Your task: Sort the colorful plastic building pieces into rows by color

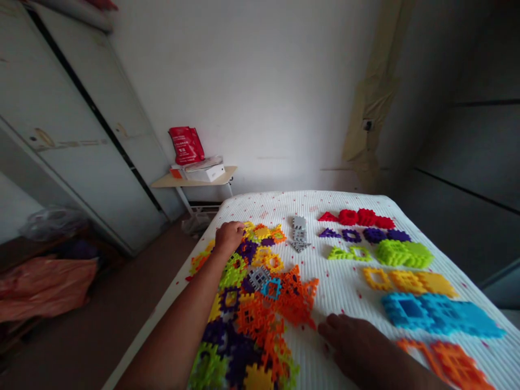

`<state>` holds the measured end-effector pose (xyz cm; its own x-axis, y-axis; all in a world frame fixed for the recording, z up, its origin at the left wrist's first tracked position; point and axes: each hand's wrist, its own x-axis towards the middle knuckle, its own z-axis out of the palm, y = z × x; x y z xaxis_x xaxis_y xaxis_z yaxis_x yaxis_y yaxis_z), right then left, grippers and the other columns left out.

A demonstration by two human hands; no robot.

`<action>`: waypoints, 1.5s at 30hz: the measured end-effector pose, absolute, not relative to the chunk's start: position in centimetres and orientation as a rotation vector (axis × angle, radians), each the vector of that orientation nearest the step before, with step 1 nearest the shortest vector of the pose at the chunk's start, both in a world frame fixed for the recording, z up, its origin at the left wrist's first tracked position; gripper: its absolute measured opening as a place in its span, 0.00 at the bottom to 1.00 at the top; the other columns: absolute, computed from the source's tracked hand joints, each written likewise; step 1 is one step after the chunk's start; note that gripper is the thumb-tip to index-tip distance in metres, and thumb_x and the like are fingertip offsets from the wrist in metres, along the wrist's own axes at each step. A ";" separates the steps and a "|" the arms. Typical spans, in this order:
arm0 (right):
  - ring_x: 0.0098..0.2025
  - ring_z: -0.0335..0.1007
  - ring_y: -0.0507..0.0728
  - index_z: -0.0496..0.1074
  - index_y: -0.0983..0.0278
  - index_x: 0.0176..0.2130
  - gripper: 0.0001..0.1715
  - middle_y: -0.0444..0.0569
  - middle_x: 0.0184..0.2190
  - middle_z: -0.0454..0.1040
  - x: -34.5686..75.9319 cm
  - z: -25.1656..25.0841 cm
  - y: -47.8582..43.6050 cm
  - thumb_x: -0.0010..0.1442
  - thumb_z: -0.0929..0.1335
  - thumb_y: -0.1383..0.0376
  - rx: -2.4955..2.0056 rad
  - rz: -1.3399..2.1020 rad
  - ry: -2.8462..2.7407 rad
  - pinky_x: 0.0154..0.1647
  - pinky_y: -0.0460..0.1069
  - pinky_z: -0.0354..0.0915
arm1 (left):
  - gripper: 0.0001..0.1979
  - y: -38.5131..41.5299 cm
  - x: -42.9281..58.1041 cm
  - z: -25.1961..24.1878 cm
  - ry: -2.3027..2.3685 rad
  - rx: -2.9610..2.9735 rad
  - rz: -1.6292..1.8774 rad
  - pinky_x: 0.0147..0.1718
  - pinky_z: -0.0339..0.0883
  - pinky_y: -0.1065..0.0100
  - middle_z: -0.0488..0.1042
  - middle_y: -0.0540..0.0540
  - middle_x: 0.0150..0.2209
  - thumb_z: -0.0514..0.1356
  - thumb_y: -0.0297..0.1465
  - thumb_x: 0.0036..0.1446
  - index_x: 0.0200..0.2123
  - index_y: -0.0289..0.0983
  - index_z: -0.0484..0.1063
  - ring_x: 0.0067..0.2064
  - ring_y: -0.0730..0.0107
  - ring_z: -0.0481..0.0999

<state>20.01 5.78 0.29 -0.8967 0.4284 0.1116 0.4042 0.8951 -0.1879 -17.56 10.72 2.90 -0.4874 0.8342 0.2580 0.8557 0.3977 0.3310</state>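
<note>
Plastic tiles under left hand; red bag print unreadable.

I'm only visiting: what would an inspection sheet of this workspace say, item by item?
Surface: white ribbed mat, red flecks.
Job's things: mixed pile of plastic interlocking tiles; sorted colour rows, red tiles to blue tiles.
Clutter: grey tiles lying apart.
Grippers: left hand on the pile's far end, grasp unclear; right hand flat on mat, open.
Cables: nothing seen.
Surroundings: side table bearing red bag; grey wardrobe.
</note>
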 end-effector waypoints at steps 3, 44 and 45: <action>0.32 0.75 0.56 0.73 0.59 0.38 0.18 0.49 0.35 0.78 19.8 -0.5 5.8 0.49 0.63 0.74 -0.611 0.124 -2.927 0.31 0.47 0.69 | 0.11 12.3 -17.7 3.4 -2.616 -1.585 -0.684 0.50 0.61 0.62 0.77 0.46 0.44 0.55 0.30 0.56 0.39 0.42 0.76 0.50 0.61 0.72; 0.29 0.77 0.58 0.73 0.66 0.39 0.19 0.55 0.34 0.78 19.4 -1.4 6.5 0.49 0.61 0.75 -0.315 -0.332 -2.792 0.27 0.47 0.73 | 0.20 -2.0 -21.9 -3.6 -2.569 -1.055 -1.964 0.42 0.67 0.64 0.76 0.45 0.40 0.60 0.35 0.41 0.41 0.37 0.72 0.44 0.62 0.75; 0.29 0.77 0.57 0.73 0.65 0.39 0.19 0.55 0.34 0.78 19.4 -1.1 6.7 0.49 0.61 0.75 -0.348 -0.276 -2.813 0.26 0.47 0.73 | 0.19 -2.7 -21.7 -3.4 -2.595 -1.062 -1.909 0.41 0.68 0.64 0.76 0.46 0.37 0.61 0.34 0.39 0.39 0.37 0.73 0.41 0.62 0.75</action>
<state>19.41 6.68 -1.13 -0.9280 0.2083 0.3091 0.2643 0.9524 0.1518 -21.75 -2.74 -3.45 -0.7759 0.6109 0.1571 0.3320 0.1839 0.9252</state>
